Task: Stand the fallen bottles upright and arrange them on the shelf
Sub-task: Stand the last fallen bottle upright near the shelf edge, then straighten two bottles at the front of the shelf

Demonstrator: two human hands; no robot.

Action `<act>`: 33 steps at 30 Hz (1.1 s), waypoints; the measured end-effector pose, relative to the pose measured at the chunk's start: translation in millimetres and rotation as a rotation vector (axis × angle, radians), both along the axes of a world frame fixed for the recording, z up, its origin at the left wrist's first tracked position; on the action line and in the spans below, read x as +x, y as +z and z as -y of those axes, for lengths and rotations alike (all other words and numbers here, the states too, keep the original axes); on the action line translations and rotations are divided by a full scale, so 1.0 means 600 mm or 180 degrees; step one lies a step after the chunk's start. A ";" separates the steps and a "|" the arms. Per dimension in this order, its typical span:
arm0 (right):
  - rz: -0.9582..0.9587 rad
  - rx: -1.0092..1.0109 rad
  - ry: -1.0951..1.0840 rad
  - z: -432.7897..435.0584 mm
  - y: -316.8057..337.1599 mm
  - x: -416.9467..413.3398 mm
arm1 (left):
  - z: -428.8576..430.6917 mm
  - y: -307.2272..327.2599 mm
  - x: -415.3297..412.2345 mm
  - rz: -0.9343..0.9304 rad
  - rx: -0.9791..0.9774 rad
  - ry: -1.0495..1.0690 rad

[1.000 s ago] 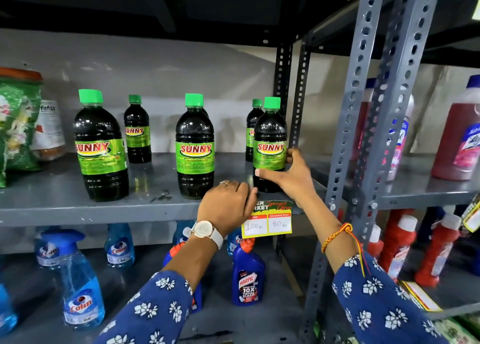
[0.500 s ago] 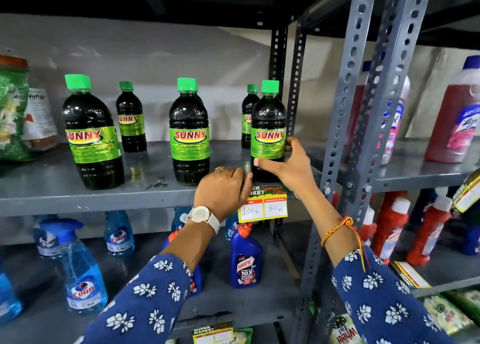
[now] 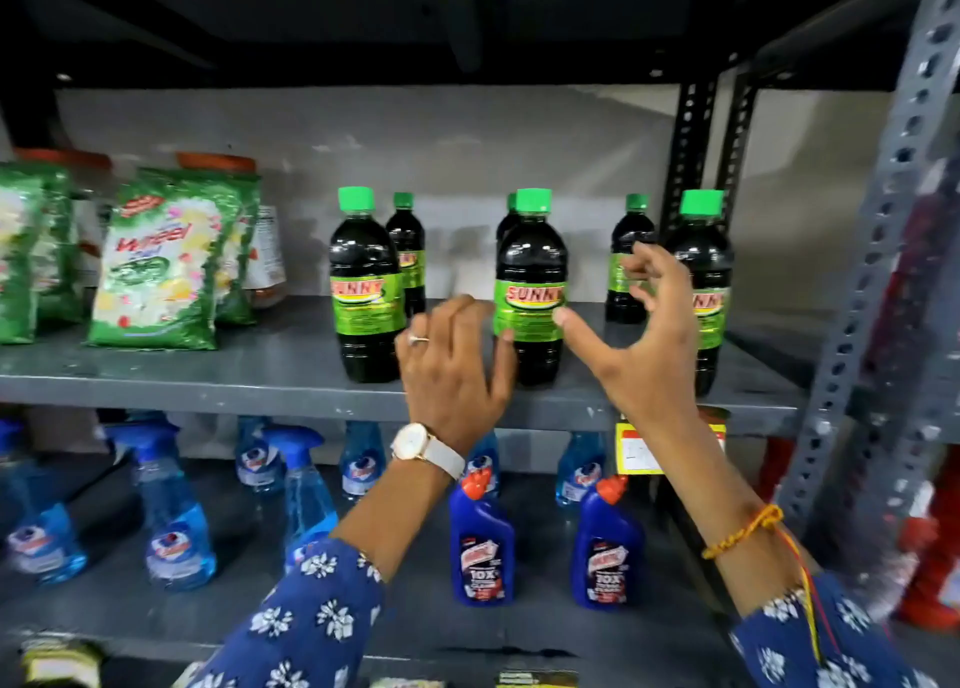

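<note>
Grey metal shelf (image 3: 208, 381) carries green detergent packs (image 3: 156, 272) toward its left end, one cut off by the frame, and dark green-capped bottles (image 3: 530, 292) standing upright from the middle to its right end. Rear bottles are half hidden behind the front ones. Both hands, left hand (image 3: 457, 370) and right hand (image 3: 644, 339), are spread wide, gripping nothing, either side of the middle front bottle; blur hides whether they touch it.
</note>
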State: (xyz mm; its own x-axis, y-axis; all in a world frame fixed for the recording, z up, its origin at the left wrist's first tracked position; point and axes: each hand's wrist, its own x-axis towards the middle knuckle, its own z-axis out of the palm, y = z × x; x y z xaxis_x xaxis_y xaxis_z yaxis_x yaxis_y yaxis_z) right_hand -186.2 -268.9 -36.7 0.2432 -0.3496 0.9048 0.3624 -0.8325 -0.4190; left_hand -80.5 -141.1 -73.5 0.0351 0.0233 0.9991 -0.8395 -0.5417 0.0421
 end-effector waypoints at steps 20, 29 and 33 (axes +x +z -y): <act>-0.1439 0.0691 -0.0411 -0.050 -0.042 0.119 | -0.128 -0.016 0.120 -0.2328 0.0059 0.0463; -0.1411 0.0592 -0.0509 -0.052 -0.046 0.120 | -0.127 -0.021 0.119 -0.2198 0.0065 0.0379; -0.1385 0.0594 -0.0575 -0.053 -0.047 0.122 | -0.127 -0.022 0.119 -0.2234 0.0053 0.0390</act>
